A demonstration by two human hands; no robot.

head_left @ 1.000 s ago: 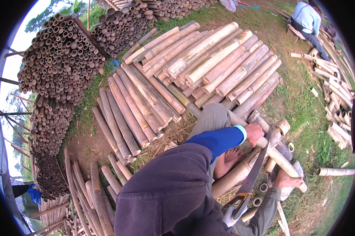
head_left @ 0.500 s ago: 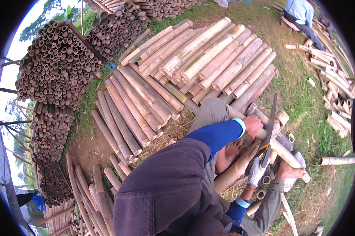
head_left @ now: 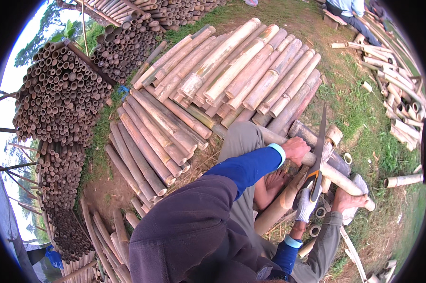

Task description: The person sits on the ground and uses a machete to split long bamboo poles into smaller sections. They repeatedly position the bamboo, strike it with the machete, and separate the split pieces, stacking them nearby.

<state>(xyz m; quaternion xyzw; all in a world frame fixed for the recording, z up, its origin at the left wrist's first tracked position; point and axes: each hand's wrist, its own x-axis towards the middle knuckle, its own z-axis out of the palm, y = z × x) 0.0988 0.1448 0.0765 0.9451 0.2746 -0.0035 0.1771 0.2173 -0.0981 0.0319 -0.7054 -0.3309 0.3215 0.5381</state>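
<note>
One bamboo pole (head_left: 338, 178) slants down rightward; the nearer left hand (head_left: 296, 150) has fingers wrapped round its upper-left part. Below the pole, the gloved right hand's (head_left: 307, 203) fingers clasp the saw (head_left: 321, 141), blade crossing the pole's axis.

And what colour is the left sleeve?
The sleeve is blue, with a pale blue cuff. It shows best in the head view.
</note>
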